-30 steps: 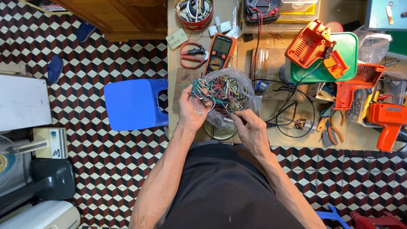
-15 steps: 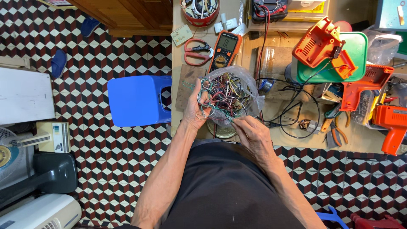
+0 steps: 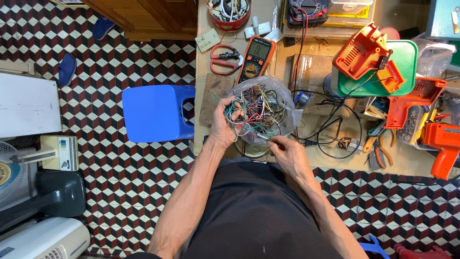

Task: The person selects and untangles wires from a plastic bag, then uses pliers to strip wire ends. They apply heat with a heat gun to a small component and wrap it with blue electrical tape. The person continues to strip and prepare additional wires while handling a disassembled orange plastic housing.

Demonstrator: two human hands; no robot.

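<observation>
- Cluttered wooden workbench (image 3: 335, 158) is seen from above, over a red, black and white tiled floor (image 3: 143, 192).
- Clear plastic bag (image 3: 282, 103), stuffed with tangled coloured wires (image 3: 254, 110), is held above the bench's near edge, in front of the torso.
- Left hand (image 3: 221, 123) is closed around the bag's left side, with loose wire ends bunched under the fingers.
- Right hand (image 3: 286, 151) is at the bag's lower edge, fingers curled in a pinch on a wire strand; exact hold cannot be told.
- Step in hand, as judged: wires are being sorted or picked out of the bundle.
- Next move likely calls for a steady bag and a slow pull, since strands are snarled.
- Nearby: orange multimeter (image 3: 256, 57), red-handled scissors (image 3: 224, 56), blue stool (image 3: 153, 112), orange drill (image 3: 443, 141).
</observation>
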